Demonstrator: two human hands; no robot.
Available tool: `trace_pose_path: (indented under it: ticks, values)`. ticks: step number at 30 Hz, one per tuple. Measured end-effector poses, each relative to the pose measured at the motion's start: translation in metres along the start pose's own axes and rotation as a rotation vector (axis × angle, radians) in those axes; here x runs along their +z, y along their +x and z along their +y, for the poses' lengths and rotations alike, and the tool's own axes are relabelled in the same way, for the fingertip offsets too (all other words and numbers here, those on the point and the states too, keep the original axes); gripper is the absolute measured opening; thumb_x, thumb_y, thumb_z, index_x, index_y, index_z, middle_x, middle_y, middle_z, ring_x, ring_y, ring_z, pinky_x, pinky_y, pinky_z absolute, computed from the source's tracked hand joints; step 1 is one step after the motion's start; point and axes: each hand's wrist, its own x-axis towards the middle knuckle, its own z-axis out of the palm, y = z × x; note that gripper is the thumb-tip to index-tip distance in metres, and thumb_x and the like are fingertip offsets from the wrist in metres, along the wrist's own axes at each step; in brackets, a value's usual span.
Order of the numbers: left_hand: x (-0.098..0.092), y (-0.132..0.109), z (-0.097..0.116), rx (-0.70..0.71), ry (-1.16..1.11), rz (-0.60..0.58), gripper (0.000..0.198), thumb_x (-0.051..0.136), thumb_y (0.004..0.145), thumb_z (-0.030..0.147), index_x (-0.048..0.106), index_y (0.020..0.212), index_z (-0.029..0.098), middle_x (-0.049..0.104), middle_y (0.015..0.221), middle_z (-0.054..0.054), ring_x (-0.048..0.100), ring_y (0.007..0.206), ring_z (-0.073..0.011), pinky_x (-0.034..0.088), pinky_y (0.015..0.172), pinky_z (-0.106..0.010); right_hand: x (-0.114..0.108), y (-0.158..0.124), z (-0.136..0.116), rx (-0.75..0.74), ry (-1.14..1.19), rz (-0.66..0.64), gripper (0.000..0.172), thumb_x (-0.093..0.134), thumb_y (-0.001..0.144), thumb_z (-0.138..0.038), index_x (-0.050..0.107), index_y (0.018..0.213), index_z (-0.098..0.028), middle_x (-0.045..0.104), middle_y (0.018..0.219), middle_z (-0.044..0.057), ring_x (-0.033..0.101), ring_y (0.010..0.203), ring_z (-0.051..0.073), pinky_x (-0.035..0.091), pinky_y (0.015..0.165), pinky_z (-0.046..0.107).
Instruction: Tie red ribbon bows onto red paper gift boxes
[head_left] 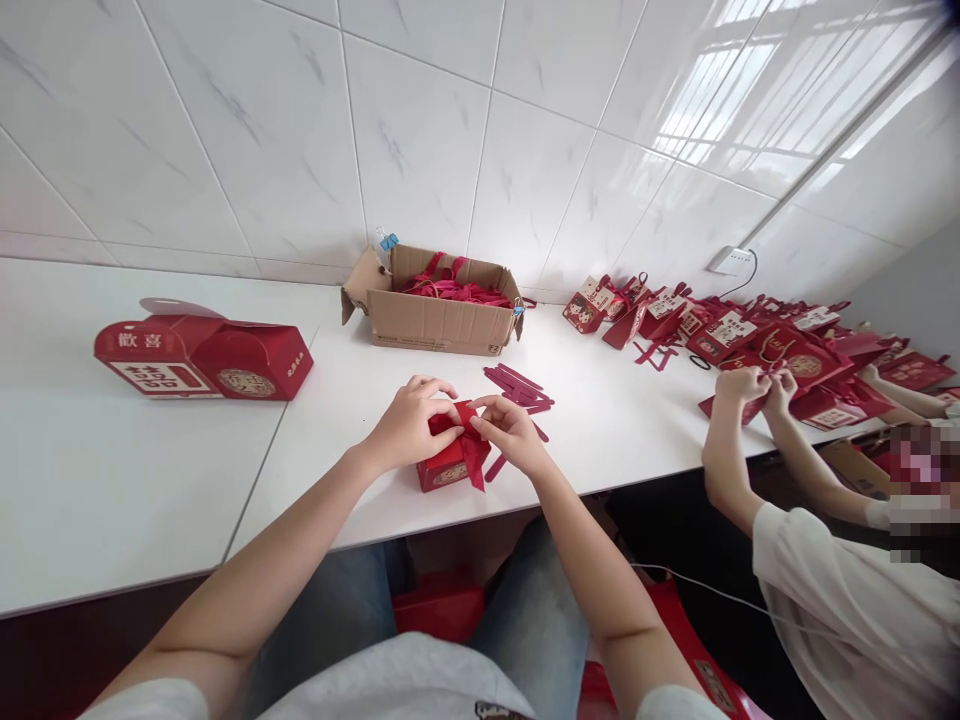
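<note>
Both hands sit at the near table edge. The left hand (411,425) curls over a small red box (448,467), fingertips pinched on its red ribbon (472,452); the right hand (511,430) pinches the same ribbon. Farther back, an open cardboard box (431,322) holds red ribbons (450,289). Loose red strips (519,388) lie just right.

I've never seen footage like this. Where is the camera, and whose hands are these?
There is no machine: a person wears a camera on the head, looking down at their own bare hands. The left hand and right hand both pinch the top of a small red box on the white table. Behind it lie loose red strips and an open cardboard box. A larger red box lies at the left. At the right, another person's hands work beside many red boxes.
</note>
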Motion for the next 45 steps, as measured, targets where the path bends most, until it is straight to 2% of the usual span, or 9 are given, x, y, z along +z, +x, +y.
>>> trace_pose_path:
  ticks: [4, 11, 22, 28, 33, 35, 39, 42, 45]
  values:
    - [0.008, -0.002, -0.007, -0.009, -0.061, 0.027, 0.019, 0.061, 0.080, 0.039, 0.071, 0.077, 0.024, 0.062, 0.109, -0.006, 0.048, 0.110, -0.0283, 0.041, 0.096, -0.045, -0.002, 0.003, 0.006, 0.007, 0.100, 0.021, 0.030, 0.067, 0.078, -0.043, 0.060, 0.096, -0.019, 0.048, 0.061, -0.006, 0.044, 0.054, 0.008, 0.037, 0.051, 0.022]
    - [0.020, -0.001, -0.010, -0.126, -0.117, 0.055, 0.019, 0.060, 0.081, 0.038, 0.071, 0.079, 0.023, 0.060, 0.111, -0.006, 0.058, 0.101, -0.0232, 0.047, 0.093, -0.038, -0.012, 0.014, 0.019, 0.010, 0.233, 0.008, 0.033, 0.070, 0.073, -0.046, 0.058, 0.090, -0.020, 0.048, 0.061, -0.006, 0.044, 0.054, 0.008, 0.040, 0.054, 0.023]
    - [0.018, 0.000, -0.002, -0.090, -0.044, 0.034, 0.020, 0.054, 0.084, 0.032, 0.065, 0.075, 0.019, 0.056, 0.108, -0.007, 0.061, 0.093, -0.0198, 0.050, 0.083, -0.033, -0.017, 0.015, 0.030, -0.014, 0.313, -0.067, 0.025, 0.070, 0.078, -0.039, 0.055, 0.088, -0.020, 0.048, 0.062, -0.006, 0.044, 0.052, 0.007, 0.034, 0.051, 0.021]
    - [0.019, 0.000, -0.002, -0.095, -0.067, 0.054, 0.018, 0.054, 0.083, 0.031, 0.063, 0.074, 0.018, 0.054, 0.106, -0.007, 0.061, 0.087, -0.0185, 0.051, 0.078, -0.032, -0.018, 0.015, 0.030, 0.026, 0.344, -0.059, 0.031, 0.071, 0.075, -0.041, 0.051, 0.090, -0.021, 0.052, 0.062, -0.006, 0.047, 0.053, 0.008, 0.038, 0.054, 0.022]
    - [0.022, 0.000, -0.001, -0.138, -0.146, 0.092, 0.016, 0.057, 0.082, 0.032, 0.063, 0.076, 0.019, 0.055, 0.101, -0.007, 0.060, 0.093, -0.0203, 0.050, 0.086, -0.034, -0.013, 0.013, 0.019, -0.002, 0.222, 0.004, 0.029, 0.066, 0.078, -0.043, 0.054, 0.090, -0.020, 0.048, 0.059, -0.007, 0.042, 0.051, 0.007, 0.034, 0.050, 0.021]
    - [0.019, -0.002, -0.002, -0.137, -0.206, 0.114, 0.017, 0.058, 0.082, 0.034, 0.064, 0.089, 0.020, 0.057, 0.104, -0.007, 0.059, 0.100, -0.0218, 0.048, 0.092, -0.036, -0.009, 0.013, 0.011, -0.041, 0.129, 0.018, 0.027, 0.064, 0.080, -0.043, 0.057, 0.090, -0.019, 0.047, 0.058, -0.006, 0.042, 0.051, 0.007, 0.034, 0.049, 0.021]
    - [0.002, -0.009, -0.011, -0.207, -0.271, 0.166, 0.039, 0.057, 0.081, 0.035, 0.056, 0.119, 0.024, 0.058, 0.120, -0.007, 0.054, 0.114, -0.0247, 0.045, 0.095, -0.040, -0.007, 0.016, 0.002, -0.056, 0.006, 0.016, 0.026, 0.060, 0.083, -0.043, 0.059, 0.092, -0.018, 0.047, 0.056, -0.006, 0.041, 0.050, 0.008, 0.033, 0.048, 0.022]
    - [-0.007, -0.015, -0.020, -0.272, -0.251, 0.147, 0.032, 0.053, 0.078, 0.029, 0.063, 0.108, 0.023, 0.061, 0.116, -0.006, 0.055, 0.112, -0.0257, 0.045, 0.094, -0.041, -0.010, 0.019, 0.003, -0.063, -0.061, 0.040, 0.026, 0.059, 0.084, -0.043, 0.061, 0.092, -0.018, 0.045, 0.055, -0.006, 0.038, 0.049, 0.007, 0.030, 0.047, 0.022]
    - [-0.007, -0.018, -0.024, -0.269, -0.233, 0.119, 0.030, 0.055, 0.075, 0.027, 0.065, 0.102, 0.022, 0.063, 0.105, -0.005, 0.059, 0.101, -0.0228, 0.047, 0.092, -0.039, -0.015, 0.019, 0.004, -0.053, -0.113, 0.027, 0.027, 0.059, 0.084, -0.044, 0.062, 0.092, -0.019, 0.049, 0.059, -0.004, 0.039, 0.051, 0.008, 0.031, 0.048, 0.023]
